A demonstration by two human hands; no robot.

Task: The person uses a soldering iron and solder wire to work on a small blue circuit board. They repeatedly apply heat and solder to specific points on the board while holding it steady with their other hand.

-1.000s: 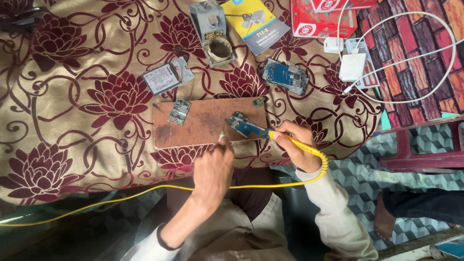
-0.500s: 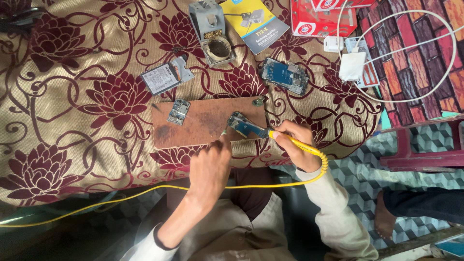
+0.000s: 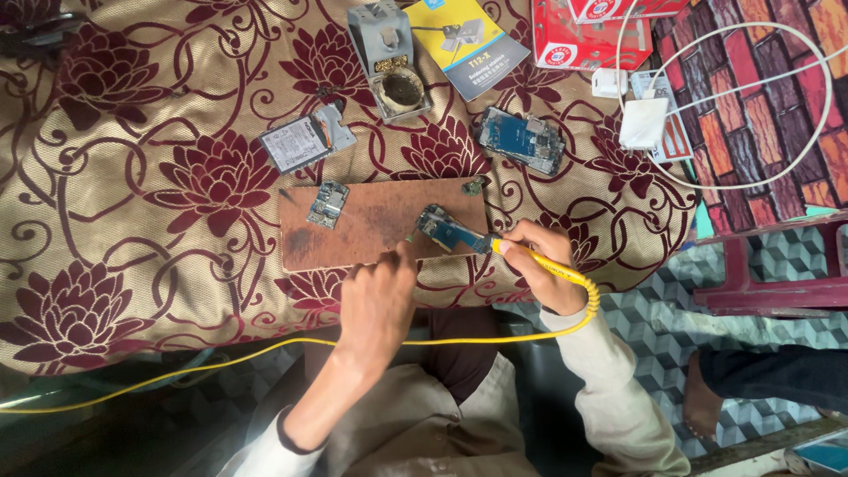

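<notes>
Circuit board (image 3: 444, 231), blue and oblong, lies near the right end of a brown wooden board (image 3: 380, 225) that rests on a floral cloth (image 3: 159, 177) of gold and maroon. The right hand (image 3: 534, 265) has its grip closed around a yellow-handled soldering iron (image 3: 521, 254), whose tip end reaches the circuit board's right edge; the yellow cord (image 3: 265, 349) loops round the wrist and trails off to the left. The left hand (image 3: 378, 296) rests at the near edge of the wooden board, fingers curled, with its fingertips just beside the circuit board's left end; whether its grip pinches anything is too small to tell. A second, smaller circuit piece (image 3: 328, 204) lies on the left part of the wooden board. Beyond it on the cloth sit a flat battery (image 3: 296, 144), a grey iron stand (image 3: 389, 57), an opened phone body (image 3: 521, 140) and a yellow booklet (image 3: 468, 40). A white charger (image 3: 643, 124) with its cable lies to the right, beside a red box (image 3: 583, 40).
</notes>
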